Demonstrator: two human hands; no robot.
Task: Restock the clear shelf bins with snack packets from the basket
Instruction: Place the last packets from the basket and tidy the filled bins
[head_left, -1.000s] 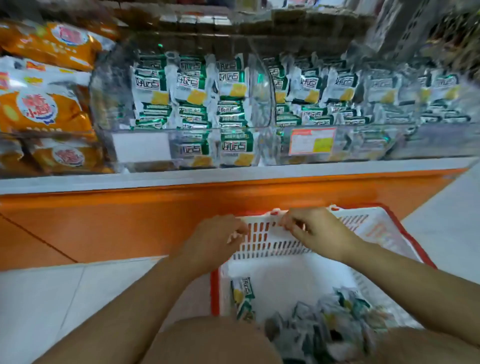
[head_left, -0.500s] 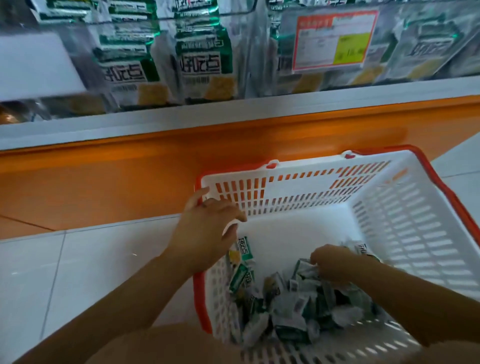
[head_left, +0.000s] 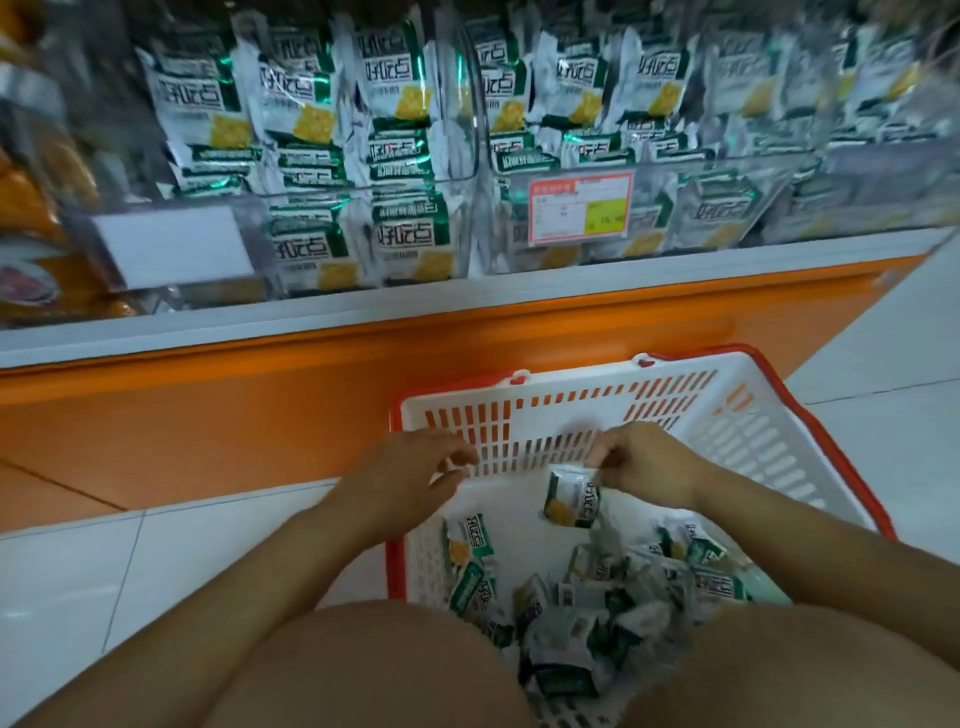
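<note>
A white basket (head_left: 748, 431) with a red rim sits on the floor against the shelf base. Several green-and-white snack packets (head_left: 592, 618) lie heaped in its near half. My right hand (head_left: 644, 460) hovers over the basket and pinches one snack packet (head_left: 571, 496) by its top edge, so it hangs above the basket floor. My left hand (head_left: 410, 475) is at the basket's left rim with curled fingers; a small pale bit shows at its fingertips, and I cannot tell what it is. The clear shelf bins (head_left: 467, 176) above hold rows of the same packets.
An orange shelf base (head_left: 208, 415) with a white ledge runs between bins and floor. A price label (head_left: 579, 208) hangs on the middle bin and a blank white card (head_left: 171, 249) on the left one. Orange snack bags (head_left: 31, 208) sit far left. White floor tiles surround the basket.
My right hand has risen out of the packet heap with one packet pinched in it. My left hand stayed at the left rim. The view has tilted up, showing more of the bins.
</note>
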